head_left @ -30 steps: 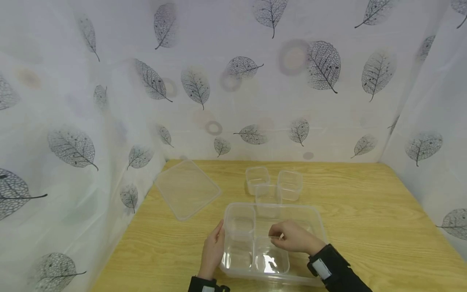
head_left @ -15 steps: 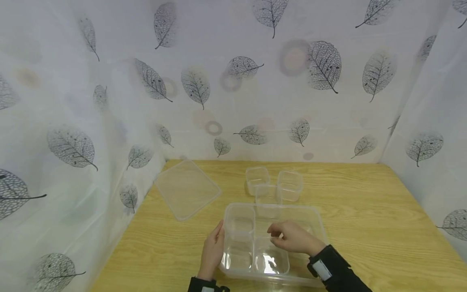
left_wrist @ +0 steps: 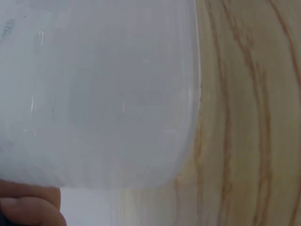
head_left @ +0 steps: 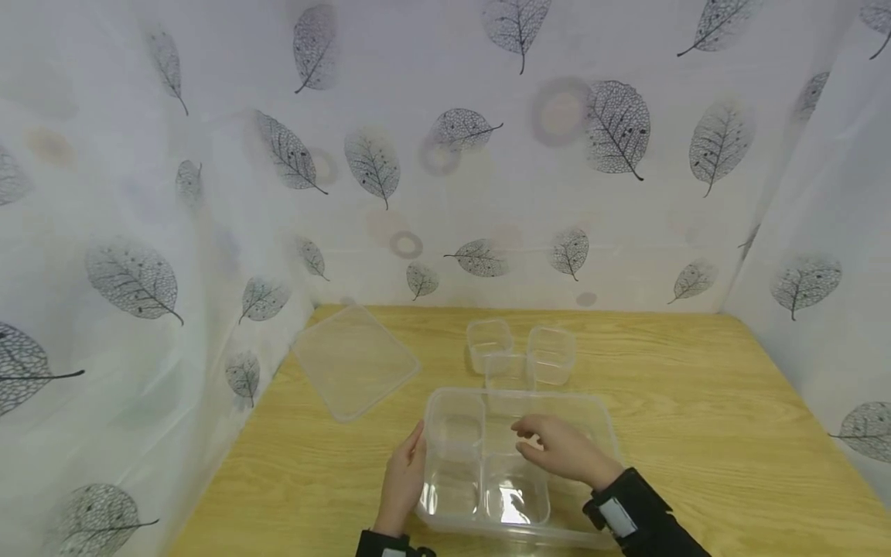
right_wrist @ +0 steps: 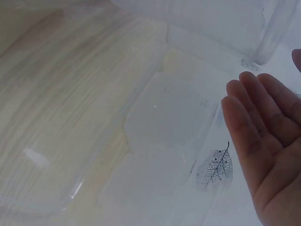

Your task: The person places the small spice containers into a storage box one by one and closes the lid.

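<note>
In the head view, a large clear plastic food container point(head_left: 581, 534) stands at the front of the table with several smaller clear square containers, such as one small container point(head_left: 517, 499), inside it. My left hand point(head_left: 404, 480) holds the big container by its left side; in the left wrist view, bent fingers point(left_wrist: 35, 207) show at the edge of its cloudy wall. My right hand point(head_left: 567, 452) hovers over the middle of the big container, thumb and fingers apart. The right wrist view shows the right hand's fingers point(right_wrist: 256, 113) loosely extended, with nothing held.
Three more small clear containers, including a left one point(head_left: 490, 346) and a right one point(head_left: 552, 356), stand just behind the big container. A flat clear lid point(head_left: 356, 363) lies at the back left of the wooden table point(head_left: 682, 387). Leaf-patterned curtains point(head_left: 515, 178) surround it.
My right hand's thumb and fingers have spread further apart, and the hand has risen slightly. The left hand and the containers stay where they were.
</note>
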Demonstrator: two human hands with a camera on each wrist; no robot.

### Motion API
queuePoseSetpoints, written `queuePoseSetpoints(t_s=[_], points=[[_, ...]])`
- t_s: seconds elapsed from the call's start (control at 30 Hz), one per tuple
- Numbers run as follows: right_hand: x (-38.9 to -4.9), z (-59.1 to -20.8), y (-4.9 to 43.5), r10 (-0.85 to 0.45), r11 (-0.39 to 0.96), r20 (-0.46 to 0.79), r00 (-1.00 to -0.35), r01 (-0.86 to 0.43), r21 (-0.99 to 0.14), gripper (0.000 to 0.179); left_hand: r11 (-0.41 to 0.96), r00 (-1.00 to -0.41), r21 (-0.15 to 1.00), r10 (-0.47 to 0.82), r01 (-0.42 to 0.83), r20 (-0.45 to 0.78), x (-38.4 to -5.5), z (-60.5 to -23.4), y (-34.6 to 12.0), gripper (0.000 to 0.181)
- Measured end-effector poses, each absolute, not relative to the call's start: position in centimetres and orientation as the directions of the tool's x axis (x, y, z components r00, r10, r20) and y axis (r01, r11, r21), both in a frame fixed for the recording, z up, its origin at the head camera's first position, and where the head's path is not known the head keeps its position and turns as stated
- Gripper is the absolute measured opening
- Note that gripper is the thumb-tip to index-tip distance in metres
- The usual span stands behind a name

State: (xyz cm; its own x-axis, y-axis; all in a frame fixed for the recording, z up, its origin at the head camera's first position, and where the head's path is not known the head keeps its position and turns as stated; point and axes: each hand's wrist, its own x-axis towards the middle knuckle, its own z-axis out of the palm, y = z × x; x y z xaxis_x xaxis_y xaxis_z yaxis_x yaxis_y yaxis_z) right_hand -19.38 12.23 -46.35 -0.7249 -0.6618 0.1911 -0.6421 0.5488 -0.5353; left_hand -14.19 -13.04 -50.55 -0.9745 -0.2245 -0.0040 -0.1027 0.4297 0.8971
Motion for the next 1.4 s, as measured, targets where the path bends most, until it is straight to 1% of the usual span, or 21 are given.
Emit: queuePoseSetpoints(t_s=[0.17,0.37,0.57,0.77,1.0,1.13,1.4], points=[[-19.6,-45.2,12.5,-0.650,0.550,0.231,-0.724,-0.658,-0.514,0.026,0.432,-0.976,0.899,-0.216,-0.075,0.023,-14.1,-50.6,-13.1,0.039],[-20.5,-43.8,13.1,-0.612,0.589,0.226,-0.758,-0.628,-0.509,0.033,0.428,-0.978,0.902,-0.203,-0.052,0.040,-14.2,-50.7,-13.3,0.040],[-22.1,-42.7,14.1,-0.557,0.652,0.216,-0.802,-0.584,-0.484,0.045,0.410,-0.979,0.909,-0.203,-0.078,0.007,-14.2,-50.7,-13.3,0.042],[-24.4,-41.9,15.2,-0.506,0.686,0.222,-0.834,-0.545,-0.483,0.054,0.406,-0.981,0.911,-0.194,-0.074,0.007,-14.3,-50.8,-13.3,0.042],[-26.9,-41.5,16.2,-0.495,0.707,0.162,-0.854,-0.504,-0.496,0.069,0.412,-0.980,0.907,-0.200,-0.085,-0.001,-14.3,-50.9,-13.3,0.043],[-28.3,-41.6,17.0,-0.484,0.734,0.131,-0.866,-0.482,-0.478,0.075,0.415,-0.980,0.906,-0.201,-0.087,-0.002,-14.2,-50.8,-13.2,0.042],[-30.2,-42.5,18.8,-0.472,0.761,0.066,-0.879,-0.444,-0.474,0.081,0.443,-0.976,0.889,-0.217,-0.115,-0.018,-14.1,-50.7,-13.1,0.041]])
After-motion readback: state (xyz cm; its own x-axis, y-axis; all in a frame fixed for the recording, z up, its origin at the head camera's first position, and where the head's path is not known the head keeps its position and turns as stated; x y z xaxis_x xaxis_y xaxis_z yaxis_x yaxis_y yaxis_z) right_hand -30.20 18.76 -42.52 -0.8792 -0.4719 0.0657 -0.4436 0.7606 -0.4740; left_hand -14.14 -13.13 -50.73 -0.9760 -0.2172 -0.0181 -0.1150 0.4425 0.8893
